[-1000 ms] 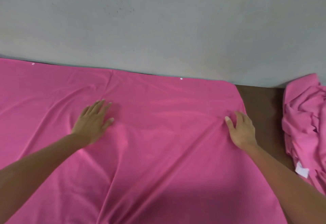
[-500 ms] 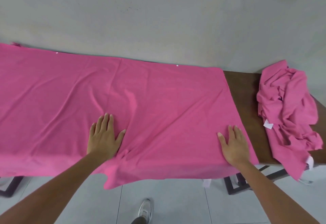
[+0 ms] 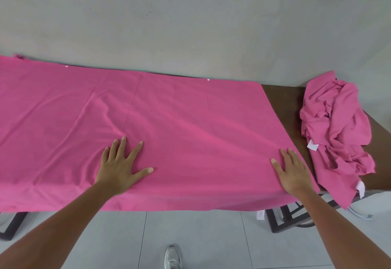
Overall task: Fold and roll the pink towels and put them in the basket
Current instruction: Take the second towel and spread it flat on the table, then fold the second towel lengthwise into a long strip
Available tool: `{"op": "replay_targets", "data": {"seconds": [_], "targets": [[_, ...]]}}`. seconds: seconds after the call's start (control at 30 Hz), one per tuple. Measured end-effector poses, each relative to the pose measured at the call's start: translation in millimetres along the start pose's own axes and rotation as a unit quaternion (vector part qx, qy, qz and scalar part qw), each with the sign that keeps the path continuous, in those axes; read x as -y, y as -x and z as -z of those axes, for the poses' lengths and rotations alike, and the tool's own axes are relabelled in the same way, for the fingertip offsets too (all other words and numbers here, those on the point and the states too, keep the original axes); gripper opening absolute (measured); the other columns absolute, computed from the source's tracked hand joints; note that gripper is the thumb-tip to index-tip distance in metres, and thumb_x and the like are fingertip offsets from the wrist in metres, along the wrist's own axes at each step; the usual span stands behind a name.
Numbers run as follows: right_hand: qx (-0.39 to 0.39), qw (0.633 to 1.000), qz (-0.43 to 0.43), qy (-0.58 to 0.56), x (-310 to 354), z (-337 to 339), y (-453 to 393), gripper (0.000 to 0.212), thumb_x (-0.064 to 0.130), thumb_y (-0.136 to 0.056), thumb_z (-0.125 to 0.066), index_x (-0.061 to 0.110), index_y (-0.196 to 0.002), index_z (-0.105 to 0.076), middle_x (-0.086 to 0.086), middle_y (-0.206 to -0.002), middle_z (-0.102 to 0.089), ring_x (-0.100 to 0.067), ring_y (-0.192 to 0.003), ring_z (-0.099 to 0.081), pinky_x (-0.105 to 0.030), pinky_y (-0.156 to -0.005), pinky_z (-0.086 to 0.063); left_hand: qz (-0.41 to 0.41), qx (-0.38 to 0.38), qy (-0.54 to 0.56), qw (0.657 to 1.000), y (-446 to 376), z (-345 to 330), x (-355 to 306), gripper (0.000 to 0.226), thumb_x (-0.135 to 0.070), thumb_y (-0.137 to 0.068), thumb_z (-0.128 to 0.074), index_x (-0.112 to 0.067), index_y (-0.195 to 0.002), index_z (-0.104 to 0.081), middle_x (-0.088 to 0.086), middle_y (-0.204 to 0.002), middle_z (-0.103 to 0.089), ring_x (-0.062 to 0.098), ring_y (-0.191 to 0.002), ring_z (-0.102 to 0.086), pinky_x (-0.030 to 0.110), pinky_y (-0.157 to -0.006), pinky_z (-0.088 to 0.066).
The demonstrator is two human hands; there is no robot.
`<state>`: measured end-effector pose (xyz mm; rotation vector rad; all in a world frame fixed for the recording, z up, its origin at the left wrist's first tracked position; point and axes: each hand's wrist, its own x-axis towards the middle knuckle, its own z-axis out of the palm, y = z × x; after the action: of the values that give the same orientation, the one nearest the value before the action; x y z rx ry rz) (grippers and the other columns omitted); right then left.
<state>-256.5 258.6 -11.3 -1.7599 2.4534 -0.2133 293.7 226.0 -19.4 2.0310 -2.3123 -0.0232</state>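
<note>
Pink towel [image 3: 169, 120]: spread flat over the worktop [image 3: 283, 99], unfolded; your left hand [image 3: 120, 167] and right hand [image 3: 294, 173] press it, fingers straight and splayed. Crumpled pink towels [image 3: 336, 133] wait beside it. No basket in view. White tags [image 3: 312, 146]: writing unreadable.

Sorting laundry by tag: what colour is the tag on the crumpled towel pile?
White, seen in the head view.

towel [image 3: 190, 120]: pink cloth, matt, creased | table [image 3: 283, 99]: dark brown wood, smooth | floor [image 3: 201, 237]: glossy tile
</note>
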Motion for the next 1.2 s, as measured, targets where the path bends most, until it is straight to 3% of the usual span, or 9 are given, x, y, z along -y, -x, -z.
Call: {"op": "replay_targets", "data": {"seconds": [0.13,0.3,0.4,0.6,0.7,0.77,0.83,1.0,1.2], "targets": [[0.02,1.0,-0.012,0.011,1,4,0,0.078,0.07,-0.096,-0.019,0.027,-0.16,-0.013,0.001,-0.168,-0.007,-0.019,-0.155,-0.004,-0.041,-0.126,-0.004,-0.005,0.007,0.006,1.0,1,3,-2,0.103,-0.096,-0.072,0.003,-0.04,-0.158,-0.002,0.019,-0.165,-0.007,0.04,-0.152,-0.006,0.055,-0.121,-0.01],[0.048,0.998,-0.027,0.002,4,14,-12,0.073,0.065,-0.096,-0.036,0.025,-0.156,-0.025,-0.003,-0.166,-0.017,-0.023,-0.153,-0.014,-0.046,-0.124,-0.014,0.0,-0.008,0.064,0.998,-5,8,-1,0.096,-0.088,-0.082,-0.006,-0.032,-0.154,-0.035,0.013,-0.161,-0.029,0.039,-0.147,-0.024,0.056,-0.118,-0.02],[0.053,0.998,-0.028,0.006,5,18,-13,0.071,0.063,-0.097,-0.04,0.025,-0.156,-0.027,-0.003,-0.166,-0.018,-0.023,-0.153,-0.016,-0.046,-0.123,-0.015,-0.027,-0.01,0.077,0.997,-19,15,-11,0.094,-0.084,-0.085,-0.009,-0.026,-0.15,-0.043,0.012,-0.157,-0.035,0.035,-0.145,-0.029,0.054,-0.117,-0.026],[0.062,0.997,-0.039,0.04,16,8,-4,0.075,0.063,-0.098,-0.009,0.024,-0.161,0.001,-0.003,-0.169,0.006,-0.021,-0.155,0.007,-0.042,-0.126,0.003,-0.136,0.032,0.085,0.986,-80,31,-72,0.094,-0.079,-0.084,-0.009,-0.023,-0.155,-0.033,0.007,-0.163,-0.024,0.027,-0.15,-0.019,0.045,-0.121,-0.019],[0.032,0.998,-0.037,0.039,14,3,-1,0.095,0.076,-0.082,0.015,0.025,-0.161,0.003,-0.002,-0.169,0.006,-0.02,-0.155,0.008,-0.041,-0.125,0.005,-0.197,0.045,0.091,0.975,-124,34,-120,0.093,-0.073,-0.082,-0.012,-0.018,-0.153,-0.037,0.007,-0.16,-0.03,0.026,-0.148,-0.026,0.043,-0.12,-0.021],[0.016,0.999,-0.033,0.036,12,-1,0,0.108,0.079,-0.071,0.03,0.025,-0.161,0.004,-0.002,-0.169,0.007,-0.02,-0.155,0.008,-0.04,-0.124,0.007,-0.235,0.052,0.091,0.966,-156,33,-157,0.078,-0.065,-0.092,-0.026,-0.016,-0.151,-0.04,0.007,-0.158,-0.035,0.025,-0.146,-0.031,0.04,-0.12,-0.024],[0.007,0.999,-0.032,0.032,12,-2,1,0.108,0.077,-0.07,0.034,0.025,-0.161,0.006,-0.002,-0.169,0.009,-0.02,-0.155,0.009,-0.04,-0.124,0.008,-0.284,0.057,0.082,0.953,-189,29,-199,0.054,-0.042,-0.103,-0.041,-0.014,-0.15,-0.041,0.007,-0.158,-0.035,0.024,-0.145,-0.033,0.038,-0.119,-0.027],[-0.028,0.999,-0.018,0.017,11,-9,3,0.091,0.071,-0.089,0.018,0.022,-0.161,-0.007,-0.005,-0.169,-0.004,-0.023,-0.155,-0.001,-0.04,-0.125,0.004,-0.397,0.078,0.101,0.909,-241,25,-309,0.04,-0.014,-0.105,-0.043,-0.007,-0.144,-0.05,0.015,-0.153,-0.043,0.032,-0.14,-0.041,0.04,-0.117,-0.032],[-0.045,0.999,-0.019,0.018,10,-16,2,0.073,0.06,-0.103,-0.01,0.015,-0.157,-0.031,-0.012,-0.164,-0.026,-0.029,-0.152,-0.023,-0.046,-0.12,-0.009,-0.486,0.082,0.09,0.866,-287,21,-406,0.035,0.001,-0.097,-0.048,0.002,-0.131,-0.059,0.025,-0.136,-0.055,0.04,-0.125,-0.053,0.043,-0.111,-0.038]]}}
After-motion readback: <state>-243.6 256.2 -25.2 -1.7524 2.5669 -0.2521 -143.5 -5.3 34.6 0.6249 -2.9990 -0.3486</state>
